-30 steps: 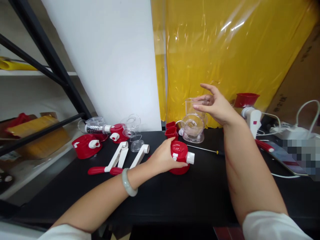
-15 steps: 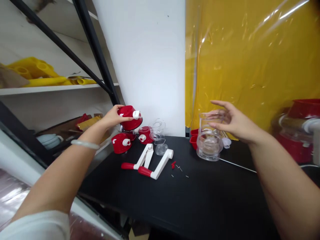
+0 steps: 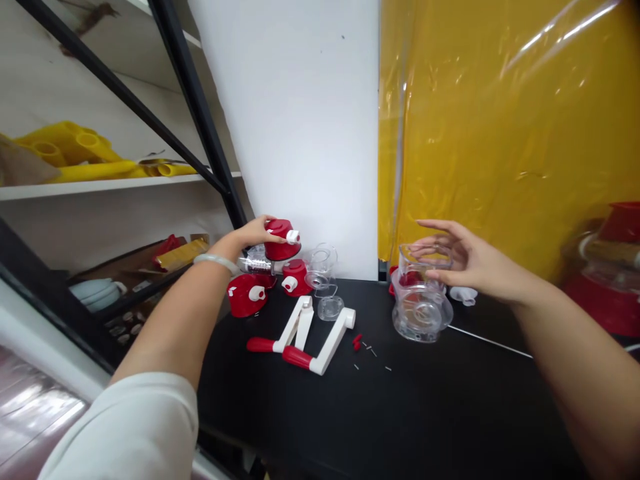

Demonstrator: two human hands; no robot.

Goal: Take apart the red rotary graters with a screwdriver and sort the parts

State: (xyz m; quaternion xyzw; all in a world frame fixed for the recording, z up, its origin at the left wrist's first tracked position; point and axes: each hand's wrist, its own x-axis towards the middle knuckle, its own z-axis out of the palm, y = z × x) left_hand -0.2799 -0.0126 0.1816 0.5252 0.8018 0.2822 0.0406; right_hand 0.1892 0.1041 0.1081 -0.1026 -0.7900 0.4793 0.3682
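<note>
My left hand is closed on a red base with a white knob, held in the air at the back left of the black table, above other red bases and a clear drum part. My right hand hovers with its fingers spread around the top of a clear plastic housing that stands on the table; nothing is gripped in it. Two white crank handles with red grips lie between the hands.
Small screws and a red bit lie loose by the cranks. A thin metal rod lies right of the clear housing. A black shelf frame and shelves with yellow parts stand left. Yellow film hangs behind. An assembled red unit stands far right.
My left hand lifted the red base off the table's middle and carried it to the back left over the other bases. The view swung left. My right hand stayed at the clear housing.
</note>
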